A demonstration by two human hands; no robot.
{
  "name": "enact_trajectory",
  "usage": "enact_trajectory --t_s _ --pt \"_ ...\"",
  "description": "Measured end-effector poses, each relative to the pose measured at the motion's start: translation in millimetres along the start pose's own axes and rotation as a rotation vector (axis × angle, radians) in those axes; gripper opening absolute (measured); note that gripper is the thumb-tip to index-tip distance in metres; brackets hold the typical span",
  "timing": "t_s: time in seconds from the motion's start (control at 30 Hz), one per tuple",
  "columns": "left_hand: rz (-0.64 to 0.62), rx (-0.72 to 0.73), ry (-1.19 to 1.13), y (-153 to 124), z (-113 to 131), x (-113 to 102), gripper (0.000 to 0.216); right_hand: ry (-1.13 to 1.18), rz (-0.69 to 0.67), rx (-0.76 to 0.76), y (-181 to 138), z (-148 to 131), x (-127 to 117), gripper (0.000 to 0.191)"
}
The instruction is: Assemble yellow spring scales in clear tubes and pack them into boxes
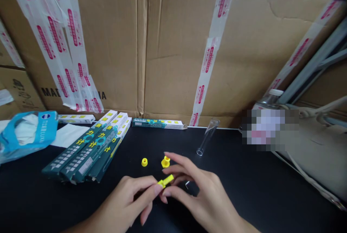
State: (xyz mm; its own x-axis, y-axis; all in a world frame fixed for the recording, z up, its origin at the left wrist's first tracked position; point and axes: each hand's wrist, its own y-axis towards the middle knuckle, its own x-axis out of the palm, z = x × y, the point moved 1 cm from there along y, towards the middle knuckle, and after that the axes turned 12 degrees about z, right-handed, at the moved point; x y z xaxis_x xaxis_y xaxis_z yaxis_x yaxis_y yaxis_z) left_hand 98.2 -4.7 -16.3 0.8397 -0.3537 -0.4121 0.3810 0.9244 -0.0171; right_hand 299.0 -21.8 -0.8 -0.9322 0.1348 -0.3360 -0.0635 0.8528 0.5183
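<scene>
Pinched between the thumb and fingers of my left hand [132, 198] is a small yellow plastic piece [167, 180] with a ribbed stem pointing up and right. My right hand [196, 186] is beside it, its fingers apart and its thumb near the piece's lower end; whether they touch I cannot tell. Just beyond my right fingertips stands a yellow flanged cap [165, 162]. A smaller yellow ring-like cap [144, 162] sits to its left. Farther back lies a clear tube [207, 137]. Partly hidden by my right hand is a small, bright bent piece [187, 185].
Several long green-and-white boxes [89, 149] lie stacked at left on the black table [230, 182]; another box [158, 123] lies at the back. A blue tissue pack [35, 135] is far left. Large cardboard [173, 45] walls the back. A bottle [271, 97] and pale bag [320, 146] stand right.
</scene>
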Motion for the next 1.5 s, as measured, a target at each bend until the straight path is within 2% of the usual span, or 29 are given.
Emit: enact_trajectory --t_s 0.07,0.13,0.17,0.2,0.27,0.33,0.4,0.43,0.47,0.53,0.6,0.7,0.83,0.9,0.93,1.07,1.2,1.27,1.5 --pt "0.017 -0.03 -0.046 0 -1 1 0.053 -0.164 0.203 -0.182 3 -6 -13 0.046" --pt "0.046 -0.067 -0.094 0 -2 2 0.056 -0.28 0.516 -0.35 11 -13 -32 0.031" --pt "0.057 -0.079 -0.113 0 -2 2 0.057 -0.262 0.693 -0.412 16 -15 -43 0.031" --pt "0.067 -0.084 -0.125 0 -3 3 0.057 -0.207 0.804 -0.426 22 -14 -54 0.035" --pt "0.087 -0.083 -0.141 -1 -4 4 0.058 -0.158 0.85 -0.255 35 -7 -72 0.041" --pt "0.094 -0.093 -0.167 0 -5 4 0.059 -0.231 0.771 -0.081 47 8 -85 0.049" --pt "0.09 -0.134 -0.209 0 -5 4 0.061 -0.351 0.619 0.12 54 26 -92 0.057" --pt "0.077 -0.165 -0.229 -1 -4 4 0.063 -0.374 0.556 0.164 55 34 -94 0.059" --pt "0.062 -0.198 -0.239 -2 -2 3 0.064 -0.386 0.496 0.191 55 41 -94 0.055" --pt "0.04 -0.248 -0.221 -5 4 1 0.065 -0.379 0.349 0.226 54 49 -91 0.034" --pt "0.054 -0.261 -0.18 -10 10 -2 0.067 -0.355 0.247 0.24 52 50 -88 0.021" --pt "0.168 -0.23 -0.19 -13 15 -4 0.068 -0.287 0.232 0.224 50 40 -83 0.022" --pt "0.355 -0.167 -0.287 -8 18 -7 0.06 -0.089 0.218 0.178 44 15 -68 0.034" --pt "0.398 -0.137 -0.303 -3 21 -9 0.057 0.026 0.175 0.18 37 1 -56 0.036" --pt "0.404 -0.127 -0.302 -1 23 -10 0.056 0.157 0.153 0.215 33 -5 -49 0.034" --pt "0.333 -0.105 -0.277 1 29 -8 0.056 0.466 0.123 0.282 20 -22 -29 0.026" --pt "0.212 -0.1 -0.24 -4 28 4 0.057 0.572 0.225 0.248 17 -25 -25 0.022" --pt "0.163 -0.086 -0.23 -5 25 10 0.057 0.599 0.236 0.249 18 -23 -25 0.021" --pt "0.125 -0.052 -0.271 2 14 18 0.063 0.577 0.047 0.333 14 -16 -17 0.029"
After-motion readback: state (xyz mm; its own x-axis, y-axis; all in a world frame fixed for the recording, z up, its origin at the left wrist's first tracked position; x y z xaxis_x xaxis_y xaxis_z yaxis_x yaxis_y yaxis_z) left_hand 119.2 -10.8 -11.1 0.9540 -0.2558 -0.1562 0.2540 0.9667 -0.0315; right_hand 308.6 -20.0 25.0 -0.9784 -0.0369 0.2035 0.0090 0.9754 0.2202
